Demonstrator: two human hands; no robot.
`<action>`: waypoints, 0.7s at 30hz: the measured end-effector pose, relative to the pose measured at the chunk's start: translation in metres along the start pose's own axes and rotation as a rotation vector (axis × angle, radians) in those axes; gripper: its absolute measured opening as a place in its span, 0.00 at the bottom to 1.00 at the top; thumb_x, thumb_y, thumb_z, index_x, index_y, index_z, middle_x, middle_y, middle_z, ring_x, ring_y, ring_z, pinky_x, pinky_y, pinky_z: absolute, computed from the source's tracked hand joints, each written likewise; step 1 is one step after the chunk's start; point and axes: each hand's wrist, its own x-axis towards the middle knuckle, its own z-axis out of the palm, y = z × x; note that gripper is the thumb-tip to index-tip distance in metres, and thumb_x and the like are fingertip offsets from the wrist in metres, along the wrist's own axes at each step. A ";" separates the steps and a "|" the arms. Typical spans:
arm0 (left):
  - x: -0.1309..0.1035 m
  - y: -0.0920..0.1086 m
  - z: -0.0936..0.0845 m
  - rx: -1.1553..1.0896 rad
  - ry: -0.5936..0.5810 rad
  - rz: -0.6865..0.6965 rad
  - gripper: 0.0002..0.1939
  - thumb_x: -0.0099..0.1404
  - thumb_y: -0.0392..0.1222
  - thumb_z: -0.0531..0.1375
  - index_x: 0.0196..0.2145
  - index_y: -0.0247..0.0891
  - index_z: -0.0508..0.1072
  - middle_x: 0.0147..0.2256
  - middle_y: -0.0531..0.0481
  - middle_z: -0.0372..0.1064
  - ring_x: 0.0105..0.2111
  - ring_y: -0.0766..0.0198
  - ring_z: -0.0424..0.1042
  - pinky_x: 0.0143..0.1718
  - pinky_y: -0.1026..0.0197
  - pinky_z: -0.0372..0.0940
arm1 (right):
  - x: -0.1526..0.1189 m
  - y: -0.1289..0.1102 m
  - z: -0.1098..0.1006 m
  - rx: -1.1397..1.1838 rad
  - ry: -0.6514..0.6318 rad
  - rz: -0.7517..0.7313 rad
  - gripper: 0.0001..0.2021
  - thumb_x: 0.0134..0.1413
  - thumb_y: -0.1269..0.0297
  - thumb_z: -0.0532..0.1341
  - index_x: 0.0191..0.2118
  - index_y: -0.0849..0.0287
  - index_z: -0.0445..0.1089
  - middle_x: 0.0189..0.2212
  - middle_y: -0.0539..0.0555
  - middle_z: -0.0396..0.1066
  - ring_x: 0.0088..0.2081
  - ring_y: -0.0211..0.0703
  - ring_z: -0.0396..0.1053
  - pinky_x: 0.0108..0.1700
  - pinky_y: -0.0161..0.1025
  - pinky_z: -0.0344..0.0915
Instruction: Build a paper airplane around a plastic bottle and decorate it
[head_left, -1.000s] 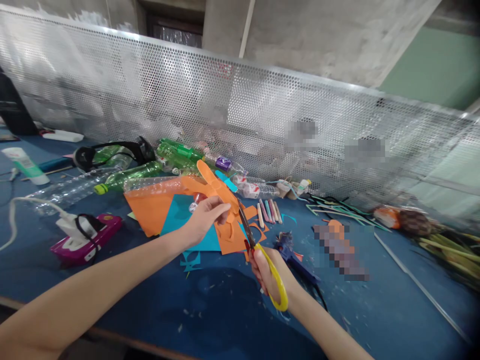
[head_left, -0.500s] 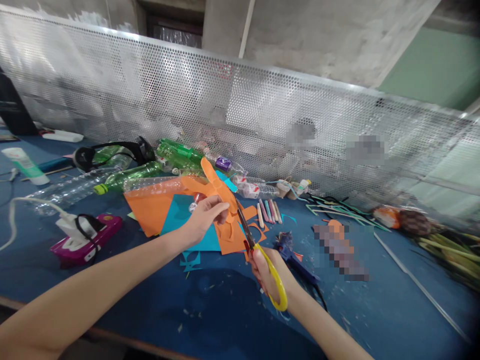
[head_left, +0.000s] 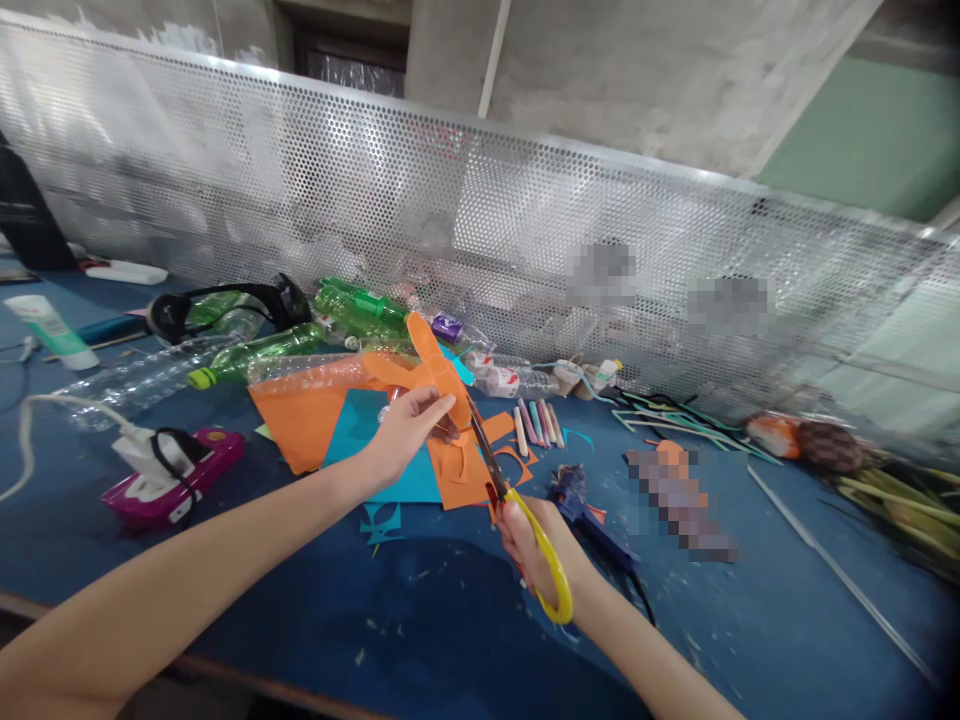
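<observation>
Head view: my left hand (head_left: 412,428) is pinching an orange paper cutout (head_left: 444,378) between thumb and fingers, while my right hand (head_left: 534,540) is gripping yellow-handled scissors (head_left: 516,498), their blades lying along the cutout's right edge; how far apart the blades are standing, I cannot tell. The long-lobed cutout is appearing raised, over an orange sheet (head_left: 461,490) and a blue sheet (head_left: 358,420) that are lying on the blue tabletop (head_left: 420,620). By its look, I am handling something very light, thin and matte, hardly slippery; its lobes are sticking out unsupported, so it is seeming fairly stiff, yet probably easy to crease or tear. The narrow lobes are likely bending soonest, so a flat, gentle pinch near the broad middle is looking safest, fingertips resting clear of the steel. The scissors are seeming rigid and heavier, the loops offering the sure hold.
</observation>
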 end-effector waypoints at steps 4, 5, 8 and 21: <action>0.000 0.001 0.000 0.008 0.013 -0.005 0.10 0.61 0.46 0.60 0.30 0.35 0.71 0.24 0.52 0.70 0.23 0.67 0.70 0.28 0.64 0.65 | 0.000 -0.001 0.000 0.000 -0.011 -0.009 0.27 0.55 0.36 0.45 0.21 0.55 0.50 0.13 0.43 0.44 0.15 0.31 0.44 0.16 0.32 0.42; 0.000 0.001 0.000 0.011 0.017 -0.006 0.10 0.61 0.46 0.60 0.30 0.35 0.71 0.24 0.52 0.69 0.23 0.67 0.70 0.27 0.64 0.65 | 0.000 -0.001 0.000 0.000 -0.015 -0.010 0.27 0.55 0.36 0.45 0.21 0.55 0.50 0.13 0.43 0.44 0.15 0.30 0.44 0.16 0.32 0.42; 0.001 -0.001 -0.001 0.019 0.028 0.001 0.10 0.60 0.46 0.60 0.30 0.35 0.70 0.23 0.52 0.70 0.23 0.67 0.70 0.28 0.64 0.65 | -0.001 -0.002 0.001 -0.001 -0.025 -0.006 0.27 0.55 0.36 0.45 0.21 0.55 0.50 0.13 0.43 0.45 0.14 0.30 0.45 0.15 0.32 0.44; -0.001 0.003 -0.001 0.072 -0.040 0.009 0.11 0.62 0.45 0.59 0.29 0.34 0.69 0.23 0.49 0.72 0.23 0.65 0.73 0.28 0.64 0.68 | 0.000 0.002 -0.010 -0.160 -0.221 -0.123 0.31 0.60 0.39 0.38 0.23 0.59 0.62 0.20 0.55 0.68 0.23 0.40 0.67 0.27 0.35 0.62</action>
